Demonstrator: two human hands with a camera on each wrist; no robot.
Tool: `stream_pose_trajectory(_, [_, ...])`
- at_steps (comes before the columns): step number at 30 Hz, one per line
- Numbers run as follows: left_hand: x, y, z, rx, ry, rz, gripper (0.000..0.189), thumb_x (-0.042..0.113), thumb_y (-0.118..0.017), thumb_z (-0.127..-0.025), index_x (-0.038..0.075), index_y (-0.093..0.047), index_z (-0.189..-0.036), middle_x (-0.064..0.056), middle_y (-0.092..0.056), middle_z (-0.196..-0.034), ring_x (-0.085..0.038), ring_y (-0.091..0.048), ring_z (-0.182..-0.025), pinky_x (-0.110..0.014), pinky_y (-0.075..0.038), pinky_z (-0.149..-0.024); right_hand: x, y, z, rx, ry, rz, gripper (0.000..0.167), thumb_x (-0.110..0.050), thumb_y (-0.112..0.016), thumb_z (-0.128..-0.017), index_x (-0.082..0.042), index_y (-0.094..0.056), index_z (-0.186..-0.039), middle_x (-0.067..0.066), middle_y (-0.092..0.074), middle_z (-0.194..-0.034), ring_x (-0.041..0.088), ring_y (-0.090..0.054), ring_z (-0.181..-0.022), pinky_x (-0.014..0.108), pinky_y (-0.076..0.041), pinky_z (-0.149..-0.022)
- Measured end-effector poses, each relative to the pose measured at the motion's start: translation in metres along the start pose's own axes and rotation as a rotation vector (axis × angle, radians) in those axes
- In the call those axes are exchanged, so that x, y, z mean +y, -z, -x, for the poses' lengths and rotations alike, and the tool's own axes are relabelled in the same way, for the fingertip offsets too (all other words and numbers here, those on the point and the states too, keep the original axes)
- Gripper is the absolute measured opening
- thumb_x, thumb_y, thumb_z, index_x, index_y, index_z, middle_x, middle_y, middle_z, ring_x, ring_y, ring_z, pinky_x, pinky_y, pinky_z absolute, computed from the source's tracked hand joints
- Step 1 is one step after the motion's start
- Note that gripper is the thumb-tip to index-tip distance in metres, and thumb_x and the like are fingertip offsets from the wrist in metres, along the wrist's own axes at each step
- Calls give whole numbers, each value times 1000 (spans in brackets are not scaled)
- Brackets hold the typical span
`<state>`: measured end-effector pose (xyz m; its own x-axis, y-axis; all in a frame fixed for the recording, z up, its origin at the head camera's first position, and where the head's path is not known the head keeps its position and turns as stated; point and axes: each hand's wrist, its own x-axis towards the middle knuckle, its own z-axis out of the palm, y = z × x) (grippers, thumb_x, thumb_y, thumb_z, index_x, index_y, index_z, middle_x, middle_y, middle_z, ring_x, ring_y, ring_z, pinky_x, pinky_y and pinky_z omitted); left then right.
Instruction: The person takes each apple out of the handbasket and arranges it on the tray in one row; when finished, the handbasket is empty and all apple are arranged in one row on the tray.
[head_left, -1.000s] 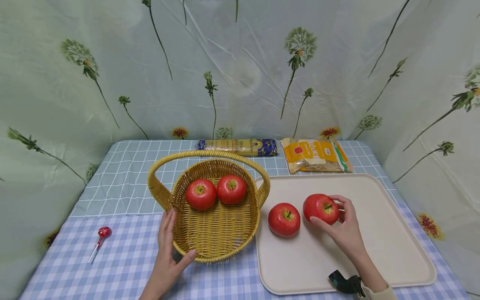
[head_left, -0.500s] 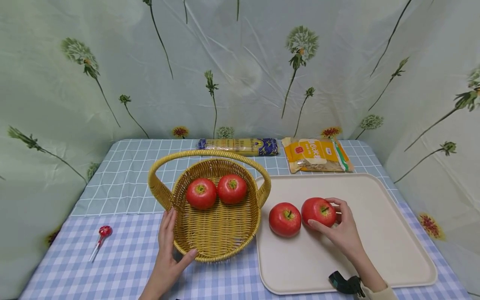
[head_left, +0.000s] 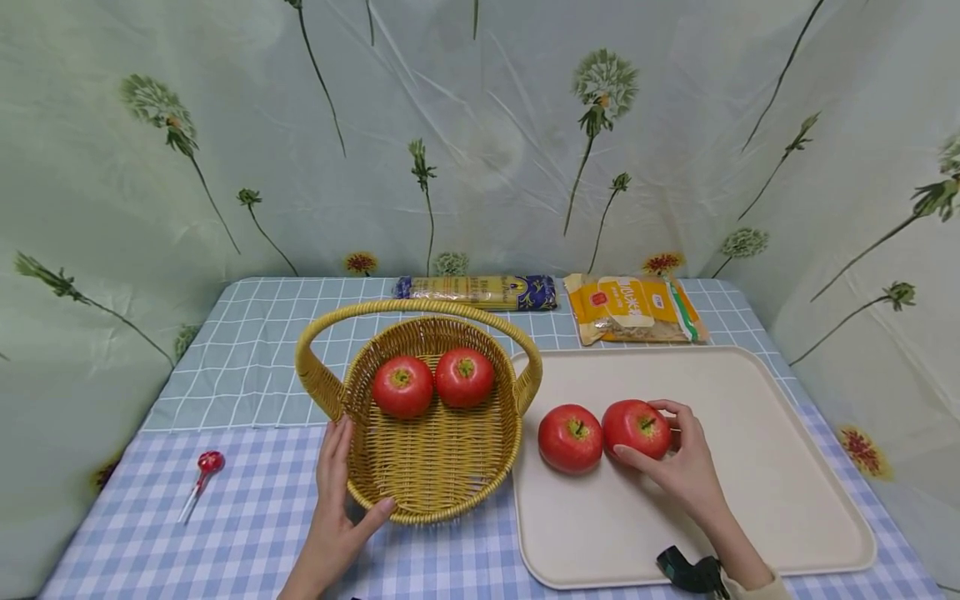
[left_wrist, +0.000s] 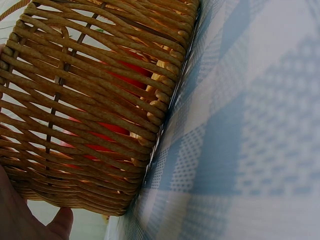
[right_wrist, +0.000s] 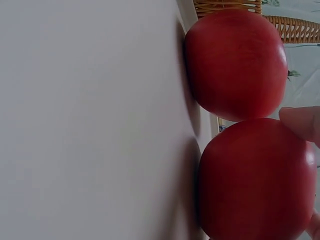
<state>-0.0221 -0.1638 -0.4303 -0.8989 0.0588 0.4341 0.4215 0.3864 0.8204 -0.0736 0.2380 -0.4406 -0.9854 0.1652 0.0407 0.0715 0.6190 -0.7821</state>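
Observation:
My right hand (head_left: 686,471) grips a red apple (head_left: 628,427) between thumb and fingers, low over the beige tray (head_left: 765,483). Against its left side sits a second red apple (head_left: 562,442); the right wrist view shows the held apple (right_wrist: 257,185) meeting it. Further left, my left hand (head_left: 333,500) rests on the side of a woven yellow basket (head_left: 427,483), fingers straight along the outer wall and thumb at the front rim. Two more apples, one left (head_left: 401,398) and one right (head_left: 461,392), lie toward the back of the basket.
The basket's tall handle (head_left: 420,308) arches over its back. Behind stand a long noodle-like packet (head_left: 472,292) and a yellow food bag (head_left: 630,308). A red lollipop (head_left: 206,471) lies on the checked cloth at left. A floral curtain (head_left: 487,158) encloses the table.
My right hand has moved slightly left and down with its apple, bringing it up against the neighbouring apple on the tray. The left hand and basket have stayed put.

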Motion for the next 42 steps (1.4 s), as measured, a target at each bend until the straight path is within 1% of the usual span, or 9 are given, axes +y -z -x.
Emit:
stream_pose_trajectory(5, [-11,-1,2,1,-14,-10,96,-4,-69,-68,-6,-16,-148,-26,-8,-151,-35,7,-140,-59,0,-102,-2,0,0,-24,6,14,80,-31,-83,-73,-7,-36,-133,16,-41,-122,30,-42,-107,36,-50,-74])
stream_pose_trajectory(10, [-36,-1,9,-11,0,-30,102,0,-74,-67,0,-15,-150,-17,-7,-155,-31,7,-141,-58,-1,-102,-3,0,2,-49,2,35,83,-32,-82,-73,-6,-34,-135,18,-40,-124,33,-41,-110,45,-50,-77])
stream_pose_trajectory(13, [-43,-1,11,-31,13,-34,103,2,-75,-68,3,-14,-151,-13,-5,-156,-30,8,-141,-56,-2,-103,-2,0,3,-54,0,47,83,-32,-82,-73,-6,-33,-135,19,-39,-126,34,-40,-112,48,-50,-78])
stream_pose_trajectory(20, [-41,0,11,-59,50,-26,103,3,-75,-72,5,-11,-152,-8,-3,-157,-30,9,-141,-59,-3,-103,-3,0,6,-63,5,53,86,-34,-81,-74,-5,-31,-138,20,-37,-129,38,-37,-117,53,-49,-81])
stream_pose_trajectory(27, [-41,1,10,-54,54,-27,102,3,-74,-72,6,-10,-152,-8,-3,-157,-30,10,-141,-60,-3,-102,-6,-2,6,-26,49,63,82,-32,-81,-75,-6,-34,-137,19,-37,-130,36,-37,-117,55,-47,-82])
stream_pose_trajectory(33, [-41,1,13,-47,58,-27,102,3,-74,-72,6,-10,-152,-10,-3,-156,-29,10,-141,-60,-2,-102,-19,1,7,89,204,84,70,-17,-84,-71,-7,-47,-130,16,-42,-127,32,-39,-118,58,-44,-84])
stream_pose_trajectory(36, [-41,1,12,-46,53,-30,103,3,-74,-72,6,-11,-152,-10,-3,-156,-30,9,-141,-59,-3,-102,-34,1,11,151,316,69,61,-7,-85,-68,-6,-56,-121,10,-49,-125,23,-42,-117,38,-47,-88])
stream_pose_trajectory(39, [-41,2,11,-48,48,-31,103,3,-75,-72,6,-11,-152,-9,-4,-157,-30,8,-141,-58,-4,-103,-51,-4,16,156,423,39,54,-2,-85,-65,-7,-62,-114,5,-54,-121,16,-46,-113,18,-44,-84])
stream_pose_trajectory(42, [-42,2,9,-46,44,-23,103,4,-75,-71,6,-11,-152,-9,-4,-157,-30,8,-141,-58,-3,-103,-68,-14,20,120,539,-21,49,-2,-85,-65,-8,-64,-110,3,-58,-117,15,-50,-109,15,-43,-84])
